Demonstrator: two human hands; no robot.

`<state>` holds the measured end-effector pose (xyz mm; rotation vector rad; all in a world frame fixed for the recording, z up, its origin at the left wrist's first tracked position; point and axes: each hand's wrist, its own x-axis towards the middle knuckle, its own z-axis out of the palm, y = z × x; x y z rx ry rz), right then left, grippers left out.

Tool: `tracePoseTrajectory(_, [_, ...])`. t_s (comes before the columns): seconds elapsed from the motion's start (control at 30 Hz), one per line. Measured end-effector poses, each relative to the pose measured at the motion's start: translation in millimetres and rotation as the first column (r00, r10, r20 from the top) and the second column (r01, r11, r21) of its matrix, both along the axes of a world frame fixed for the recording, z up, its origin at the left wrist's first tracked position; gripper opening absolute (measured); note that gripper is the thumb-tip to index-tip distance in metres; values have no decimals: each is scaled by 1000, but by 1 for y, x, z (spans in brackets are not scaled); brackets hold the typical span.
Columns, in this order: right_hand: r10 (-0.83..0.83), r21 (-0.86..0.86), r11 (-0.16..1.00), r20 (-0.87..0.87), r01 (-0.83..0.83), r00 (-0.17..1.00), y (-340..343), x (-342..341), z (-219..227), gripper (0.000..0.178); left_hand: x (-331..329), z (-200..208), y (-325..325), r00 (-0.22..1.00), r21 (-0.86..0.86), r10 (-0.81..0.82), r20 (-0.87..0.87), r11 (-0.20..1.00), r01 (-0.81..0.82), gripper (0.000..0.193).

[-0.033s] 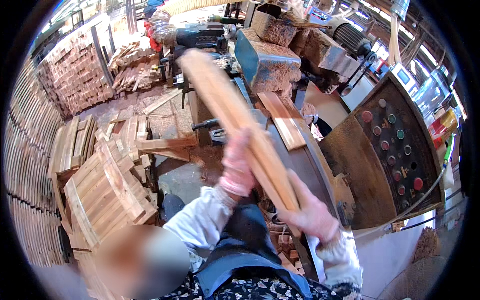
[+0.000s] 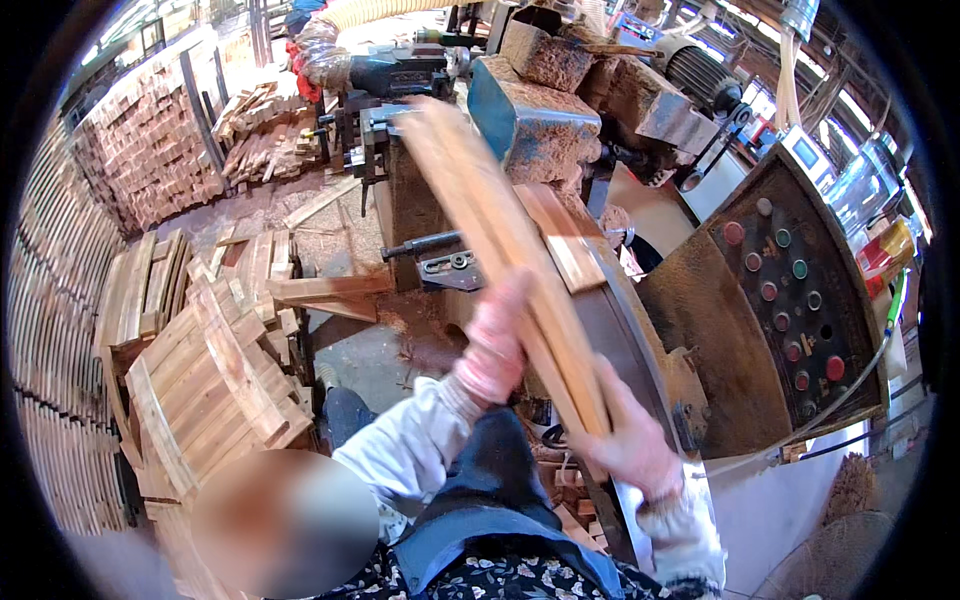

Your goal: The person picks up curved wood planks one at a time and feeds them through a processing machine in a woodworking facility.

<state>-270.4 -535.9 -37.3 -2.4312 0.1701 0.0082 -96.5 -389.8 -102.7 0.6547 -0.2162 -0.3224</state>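
A long, pale brown wooden board [image 2: 500, 230] slants across the middle, its far end blurred. A lengthwise line runs along it; I cannot tell whether it is one board or two pressed together. My left hand [image 2: 497, 340], in a pinkish glove, grips its left edge around the middle. At the near end my right hand [image 2: 632, 440], gloved likewise, is closed on the board with the thumb along its right side. Beneath and to the right, another wooden board [image 2: 560, 240] lies on the machine's metal bed [image 2: 600, 340].
Left of me stands a stack of boards [image 2: 200, 380]. A sawdust-covered blue machine housing [image 2: 530, 115] is ahead, with a clamp bracket [image 2: 445, 262] nearer. On the right is a rusty control panel [image 2: 800, 290] with several buttons. More wood stacks [image 2: 150, 150] fill the far left.
The board has shifted to the right with both my hands still on it. It now covers more of the board on the machine bed, and more of the clamp bracket shows.
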Motion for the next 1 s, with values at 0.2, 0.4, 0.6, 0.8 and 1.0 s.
tracePoseTrajectory(0.2, [-378, -511, 734, 239, 447, 894, -45, -180, -77, 98, 27, -66, 69, 667, 424, 290, 686, 586, -691, 91])
tracePoseTrajectory(0.4, [-358, -513, 745, 233, 427, 904, -47, -142, -61, 90, 92, -232, 330, 764, 742, 491, 418, -670, 24, 117])
tracePoseTrajectory(0.6, [-561, 55, 790, 468, 611, 683, -66, -3, -98, 80, 70, -231, 373, 690, 690, 677, 256, -628, 359, 112])
tracePoseTrajectory(0.8, [-277, -106, 866, 712, 488, 645, -79, 129, -106, 74, 62, -222, 418, 672, 820, 722, 162, -477, 315, 97])
tracePoseTrajectory(1.0, [-474, 315, 877, 455, 362, 753, -63, 64, -103, 66, 15, -205, 508, 583, 675, 714, 387, -651, 349, 107])
